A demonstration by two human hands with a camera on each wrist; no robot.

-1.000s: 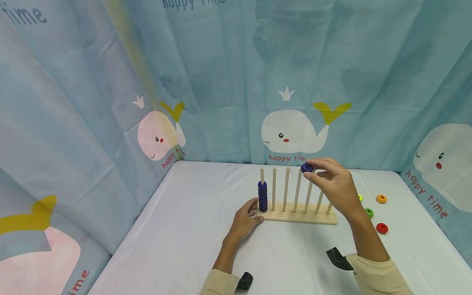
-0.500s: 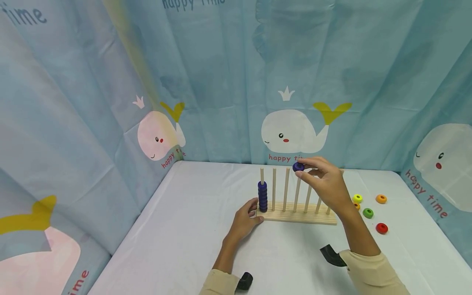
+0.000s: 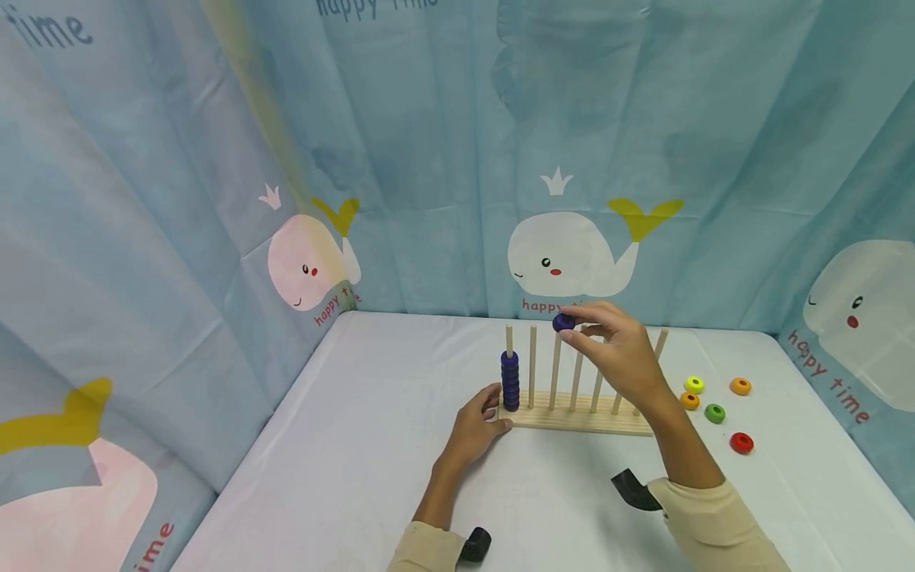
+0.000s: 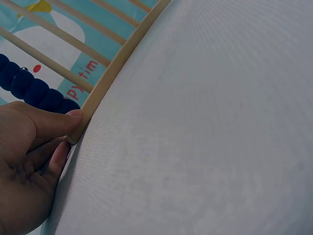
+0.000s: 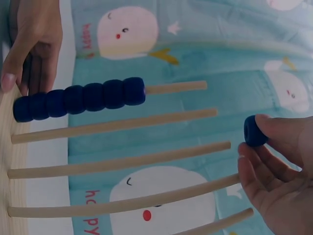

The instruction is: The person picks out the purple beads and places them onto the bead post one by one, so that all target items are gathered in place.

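Note:
A wooden peg rack stands on the table with a row of upright pegs. On its leftmost peg sits a stack of dark purple-blue beads, the bare peg tip showing above. My left hand grips the base's left end; the left wrist view has the thumb over the base edge beside the stack. Thumb and fingers of my right hand pinch one more purple-blue bead. In the head view this bead overlaps the third peg's tip; the right wrist view puts it beyond the peg ends.
Right of the rack lie loose beads: a yellow bead, two orange beads, a green bead and a red bead. A whale-printed curtain rises behind the white tabletop.
My right hand has moved left with the bead, past several peg tips towards the stack. The loose beads behind that arm have come into view. My left hand has stayed on the base.

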